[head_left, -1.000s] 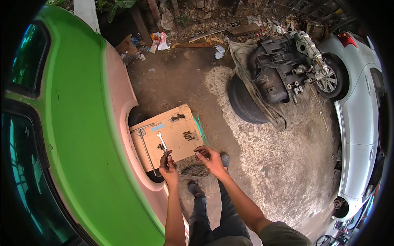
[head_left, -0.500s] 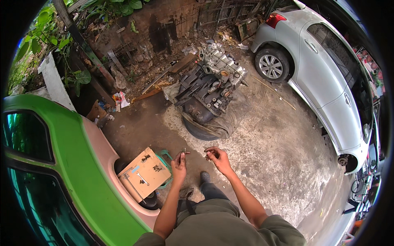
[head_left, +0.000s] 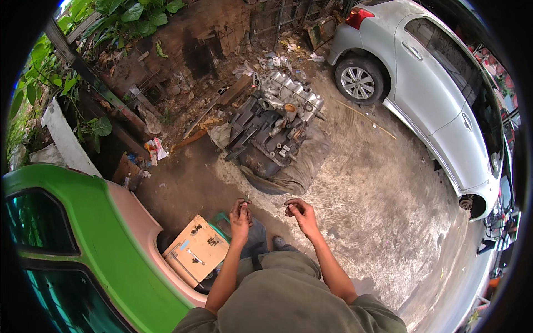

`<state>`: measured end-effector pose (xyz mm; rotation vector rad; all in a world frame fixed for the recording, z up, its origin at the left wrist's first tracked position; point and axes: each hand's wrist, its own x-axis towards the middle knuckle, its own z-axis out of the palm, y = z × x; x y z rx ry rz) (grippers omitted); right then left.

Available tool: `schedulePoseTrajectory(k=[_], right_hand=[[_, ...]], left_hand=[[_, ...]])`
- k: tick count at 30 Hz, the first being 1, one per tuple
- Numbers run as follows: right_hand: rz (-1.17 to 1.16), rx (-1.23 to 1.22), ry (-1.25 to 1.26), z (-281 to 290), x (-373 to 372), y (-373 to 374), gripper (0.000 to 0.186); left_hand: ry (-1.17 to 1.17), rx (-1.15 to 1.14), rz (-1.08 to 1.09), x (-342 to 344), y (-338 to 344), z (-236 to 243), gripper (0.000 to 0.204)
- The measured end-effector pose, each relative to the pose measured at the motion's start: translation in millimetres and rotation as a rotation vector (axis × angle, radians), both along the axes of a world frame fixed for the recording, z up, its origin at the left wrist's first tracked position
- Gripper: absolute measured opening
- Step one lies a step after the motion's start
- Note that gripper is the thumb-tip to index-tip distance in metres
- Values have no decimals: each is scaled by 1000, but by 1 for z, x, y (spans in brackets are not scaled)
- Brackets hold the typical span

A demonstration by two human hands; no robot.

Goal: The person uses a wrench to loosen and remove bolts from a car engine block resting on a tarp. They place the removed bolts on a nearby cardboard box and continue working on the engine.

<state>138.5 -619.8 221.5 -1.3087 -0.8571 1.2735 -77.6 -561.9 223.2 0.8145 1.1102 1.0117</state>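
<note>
My left hand [head_left: 241, 220] is raised in front of me, thumb and fingers pinched on a small thin metal piece [head_left: 247, 198], too small to name. Level with it and a short way to the right, my right hand [head_left: 303, 216] is also closed in a pinch; whether anything is between its fingertips I cannot make out. The hands are apart. Beyond them, a car engine [head_left: 272, 125] rests on a tire partly covered by a grey cloth [head_left: 302, 172]. Neither hand touches it.
At lower left, a cardboard sheet [head_left: 197, 247] on a green stool [head_left: 221, 225] carries a wrench [head_left: 195, 256] and several dark bolts [head_left: 214, 241]. A green car body [head_left: 83, 222] flanks my left, a silver car [head_left: 427, 94] my right. Scrap and rubbish line the back wall.
My view has shifted, so the engine and silver car sit further left and the cardboard lower. Both hands stay raised in a pinch; my legs have changed position below them.
</note>
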Motion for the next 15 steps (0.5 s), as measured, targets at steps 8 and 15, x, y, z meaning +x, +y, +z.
schedulePoseTrajectory(k=[8,15], right_hand=[[-95,43,-88,0,-16,112,20],[-178,61,-22,9,-72,239,24]], left_hand=[[-23,46,-94,-14,122,3,27],[111,88,-186,-68,249,24,34]])
